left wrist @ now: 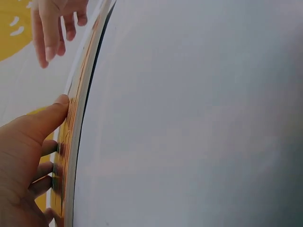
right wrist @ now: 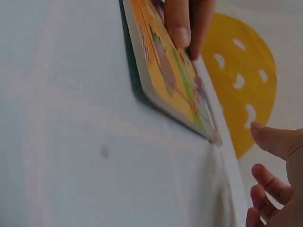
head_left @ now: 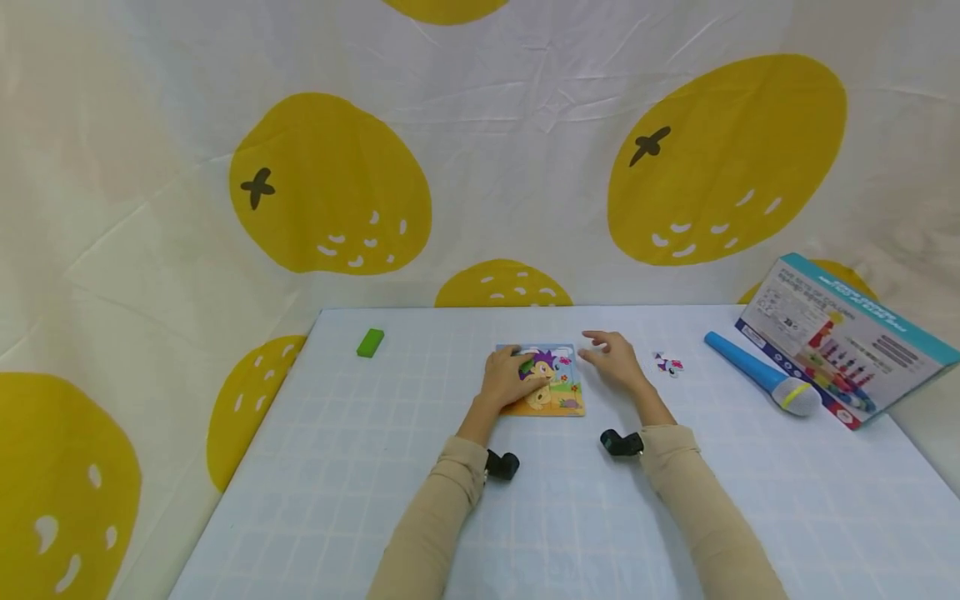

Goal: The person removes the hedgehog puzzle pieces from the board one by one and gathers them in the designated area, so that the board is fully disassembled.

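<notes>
A small flat picture puzzle board with a purple-haired cartoon hedgehog lies at the middle of the table. My left hand rests over its left part, and the thumb and fingertips touch the picture face in the left wrist view. The fingers cover part of the picture. Just right of the board's upper corner, my right hand hovers with nothing in it, thumb and fingers spread apart. The right wrist view shows this hand's fingers loosely bent, apart from the board. Beyond the right hand lies a small white, pink and purple puzzle piece.
A green block lies at the back left of the white table. To the right are a blue toy microphone and a tilted printed box. A white cloth with yellow fruit shapes hangs behind.
</notes>
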`<state>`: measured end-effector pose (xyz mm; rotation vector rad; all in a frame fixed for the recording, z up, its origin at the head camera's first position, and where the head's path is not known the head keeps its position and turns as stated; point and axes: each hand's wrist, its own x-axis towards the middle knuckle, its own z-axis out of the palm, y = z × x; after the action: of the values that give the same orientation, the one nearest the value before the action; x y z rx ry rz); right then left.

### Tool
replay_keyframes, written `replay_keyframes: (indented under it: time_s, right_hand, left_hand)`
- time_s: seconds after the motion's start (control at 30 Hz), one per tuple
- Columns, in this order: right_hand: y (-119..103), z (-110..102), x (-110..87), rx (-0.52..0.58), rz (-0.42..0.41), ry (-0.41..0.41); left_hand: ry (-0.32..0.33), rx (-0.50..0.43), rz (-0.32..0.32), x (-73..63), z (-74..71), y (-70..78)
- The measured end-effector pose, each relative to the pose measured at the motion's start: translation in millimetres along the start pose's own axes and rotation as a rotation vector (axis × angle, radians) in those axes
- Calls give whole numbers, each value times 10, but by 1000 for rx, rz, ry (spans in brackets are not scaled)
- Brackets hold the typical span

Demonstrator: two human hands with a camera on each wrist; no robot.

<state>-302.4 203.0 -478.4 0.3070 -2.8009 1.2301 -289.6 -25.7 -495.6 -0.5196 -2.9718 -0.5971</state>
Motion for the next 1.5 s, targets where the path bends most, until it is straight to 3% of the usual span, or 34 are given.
replay_keyframes:
  time_s: [0.2, 0.53, 1.0, 1.5]
  right_hand:
    - [-227, 243, 189, -40, -107, -50]
    - [-377, 451, 281, -172, -70, -165]
    - [-283, 462, 300, -148, -33, -191]
    - [-395, 373, 438, -174, -24, -362]
  left_hand:
    - [-5, -40, 30, -14, 5, -39]
    - [33, -119, 75, -24, 55, -67]
    - [42, -138, 71, -39, 78, -74]
    - [71, -168, 72, -53, 64, -98]
